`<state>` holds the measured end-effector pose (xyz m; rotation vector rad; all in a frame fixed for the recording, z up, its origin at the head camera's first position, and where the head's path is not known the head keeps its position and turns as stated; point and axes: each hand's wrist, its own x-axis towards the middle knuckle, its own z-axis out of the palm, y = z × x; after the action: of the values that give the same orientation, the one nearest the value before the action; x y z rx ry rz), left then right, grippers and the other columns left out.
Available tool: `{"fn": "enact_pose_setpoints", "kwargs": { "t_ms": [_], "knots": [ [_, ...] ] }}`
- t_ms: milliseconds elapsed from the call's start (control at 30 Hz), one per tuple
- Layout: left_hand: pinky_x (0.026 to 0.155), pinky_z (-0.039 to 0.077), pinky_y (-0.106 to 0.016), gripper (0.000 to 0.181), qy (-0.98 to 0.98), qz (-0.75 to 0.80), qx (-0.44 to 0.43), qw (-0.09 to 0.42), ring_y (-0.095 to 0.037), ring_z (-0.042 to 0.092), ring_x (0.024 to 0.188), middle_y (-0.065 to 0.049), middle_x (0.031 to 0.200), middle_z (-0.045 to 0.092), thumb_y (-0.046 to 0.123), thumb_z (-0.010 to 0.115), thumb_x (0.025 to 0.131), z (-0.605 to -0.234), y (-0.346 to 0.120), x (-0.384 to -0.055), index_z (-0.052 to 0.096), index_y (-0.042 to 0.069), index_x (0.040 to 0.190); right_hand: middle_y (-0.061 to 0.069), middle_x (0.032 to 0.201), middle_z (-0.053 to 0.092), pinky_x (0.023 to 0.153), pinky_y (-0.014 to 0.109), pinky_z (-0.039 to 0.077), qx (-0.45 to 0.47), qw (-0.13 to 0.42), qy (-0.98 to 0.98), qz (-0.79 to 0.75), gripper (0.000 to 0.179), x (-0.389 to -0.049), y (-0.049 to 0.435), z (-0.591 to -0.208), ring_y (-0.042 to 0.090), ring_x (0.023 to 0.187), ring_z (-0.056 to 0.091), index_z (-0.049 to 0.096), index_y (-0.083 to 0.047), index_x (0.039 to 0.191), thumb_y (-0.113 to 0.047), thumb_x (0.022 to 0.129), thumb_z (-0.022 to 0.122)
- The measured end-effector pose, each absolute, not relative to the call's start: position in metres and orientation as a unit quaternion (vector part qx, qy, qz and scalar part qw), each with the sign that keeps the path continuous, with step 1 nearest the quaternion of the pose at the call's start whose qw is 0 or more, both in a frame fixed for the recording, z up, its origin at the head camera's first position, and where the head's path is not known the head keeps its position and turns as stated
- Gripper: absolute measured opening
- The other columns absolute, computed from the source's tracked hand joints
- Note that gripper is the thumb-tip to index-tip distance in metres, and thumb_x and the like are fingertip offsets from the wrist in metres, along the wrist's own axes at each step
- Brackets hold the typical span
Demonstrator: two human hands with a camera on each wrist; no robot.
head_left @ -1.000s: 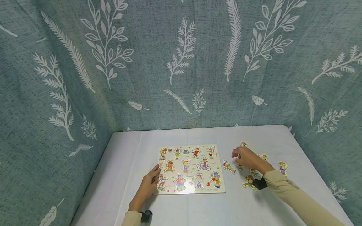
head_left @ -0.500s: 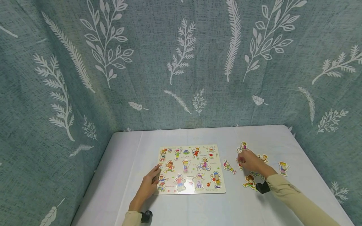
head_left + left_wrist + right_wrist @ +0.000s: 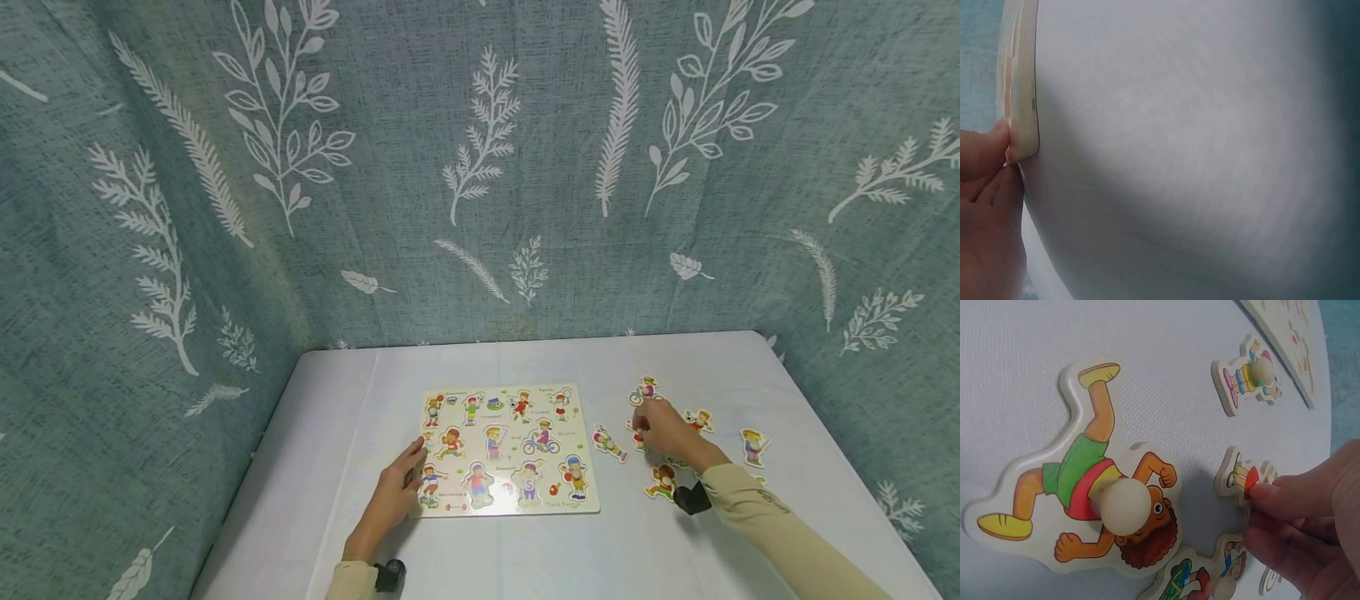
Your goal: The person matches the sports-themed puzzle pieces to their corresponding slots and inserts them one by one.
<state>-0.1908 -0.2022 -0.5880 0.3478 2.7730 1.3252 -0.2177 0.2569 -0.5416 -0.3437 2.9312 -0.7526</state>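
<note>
At the left edge of the wooden puzzle board [image 3: 510, 510], my left hand [image 3: 397, 482] holds on near the front corner. Its thumb [image 3: 999, 139] lies on the board's face and the curled fingers press at the edge, as the left wrist view shows. To the right, my right hand [image 3: 667, 433] pinches a small puzzle piece [image 3: 1250, 481] with a figure in red, thumb and forefinger over its middle; they hide its knob. Close by lie a runner piece [image 3: 1091, 459] with a round wooden knob and a skateboarder piece [image 3: 1200, 581].
Between board and right hand lies a piece with a striped outfit [image 3: 610, 443]. A cyclist piece [image 3: 645, 390] is behind the hand, a footballer piece [image 3: 699, 421] beside it, and a golfer piece [image 3: 753, 448] farther right. A patterned curtain [image 3: 480, 250] hangs behind the white table [image 3: 337, 433].
My right hand has moved slightly right and toward me, and its fingers have closed on the red-clad puzzle piece. The cyclist piece shows more fully now. My left hand stays on the board.
</note>
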Motion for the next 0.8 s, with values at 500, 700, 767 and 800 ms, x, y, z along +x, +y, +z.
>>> {"fn": "enact_pose_setpoints", "kwargs": {
  "t_ms": [500, 700, 767, 800],
  "knots": [
    [0.111, 0.026, -0.048, 0.052, 0.898, 0.426, 0.112, 0.023, -0.037, 0.029, 0.137, -0.017, 0.148, 0.035, -0.015, 0.055, 0.083, -0.587, -0.202, -0.189, 0.046, -0.009, 0.133, 0.008, 0.074, 0.060, 0.063, 0.033, 0.053, -0.120, 0.056, 0.958, -0.254, 0.013, -0.219, 0.255, -0.535, 0.017, 0.070, 0.053, 0.066, 0.000, 0.078, 0.012, 0.075, 0.061],
    [0.110, 0.028, -0.048, 0.051, 0.897, 0.425, 0.117, 0.014, -0.037, 0.030, 0.136, -0.017, 0.148, 0.036, -0.015, 0.056, 0.083, -0.588, -0.202, -0.190, 0.047, -0.009, 0.133, 0.003, 0.073, 0.060, 0.060, 0.031, 0.052, -0.139, 0.038, 0.958, -0.250, 0.013, -0.222, 0.254, -0.532, 0.014, 0.068, 0.053, 0.066, -0.001, 0.076, 0.012, 0.075, 0.062],
    [0.109, 0.029, -0.049, 0.051, 0.897, 0.425, 0.120, 0.010, -0.038, 0.031, 0.135, -0.017, 0.147, 0.037, -0.014, 0.056, 0.082, -0.589, -0.202, -0.190, 0.048, -0.009, 0.132, 0.002, 0.073, 0.059, 0.059, 0.031, 0.051, -0.146, 0.031, 0.958, -0.246, 0.012, -0.223, 0.253, -0.530, 0.014, 0.068, 0.052, 0.066, -0.001, 0.075, 0.011, 0.075, 0.062],
    [0.109, 0.029, -0.049, 0.051, 0.897, 0.426, 0.119, 0.011, -0.037, 0.031, 0.135, -0.017, 0.147, 0.036, -0.014, 0.056, 0.082, -0.589, -0.202, -0.190, 0.048, -0.009, 0.132, 0.002, 0.073, 0.059, 0.059, 0.031, 0.051, -0.148, 0.029, 0.957, -0.246, 0.012, -0.224, 0.253, -0.529, 0.014, 0.067, 0.052, 0.066, -0.001, 0.074, 0.011, 0.075, 0.063]
  ]
}}
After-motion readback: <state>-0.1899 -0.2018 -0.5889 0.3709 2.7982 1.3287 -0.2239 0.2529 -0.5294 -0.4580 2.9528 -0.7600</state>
